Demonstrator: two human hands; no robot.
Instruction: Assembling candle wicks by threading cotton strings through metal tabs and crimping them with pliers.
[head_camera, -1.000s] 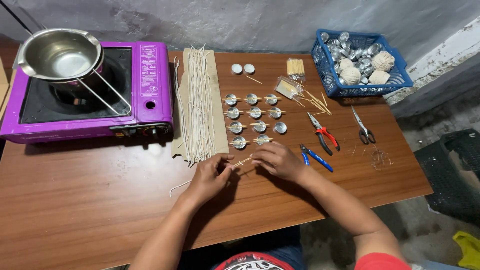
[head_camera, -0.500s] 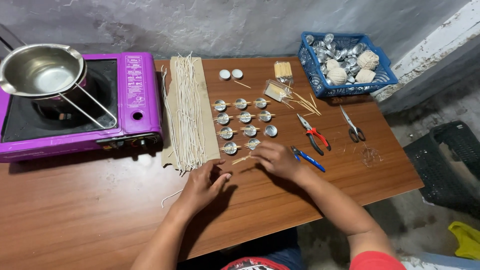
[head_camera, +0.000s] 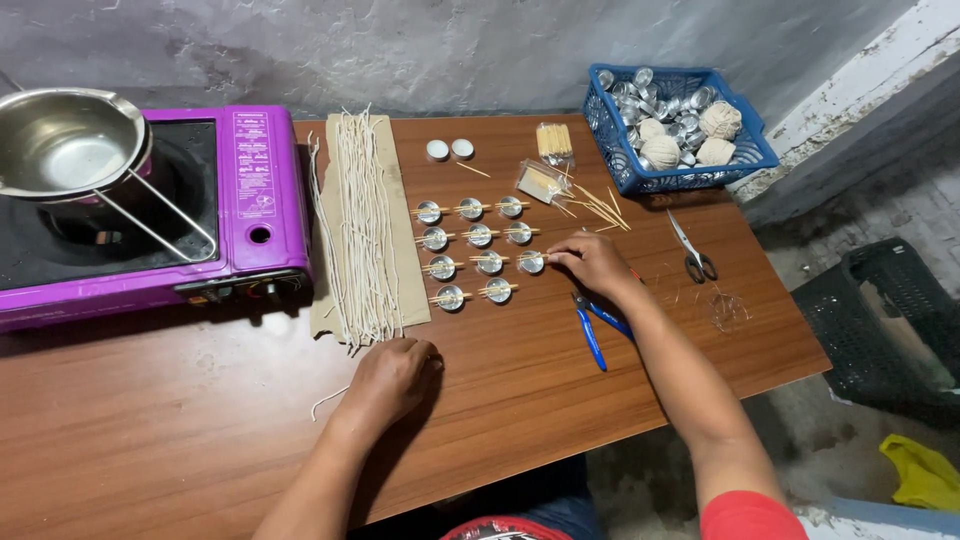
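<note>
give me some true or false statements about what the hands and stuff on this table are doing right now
1. The right hand reaches a small metal cup in the grid. True.
2. The left hand holds the scissors. False: it rests on the table; the scissors lie untouched.
3. The metal pot sits on the purple stove. True.
4. The blue basket is empty. False: it holds metal cups and string balls.

table (head_camera: 150, 420) | stove (head_camera: 250, 215) | basket (head_camera: 745, 150) | scissors (head_camera: 690, 250) | pliers (head_camera: 590, 335)
</note>
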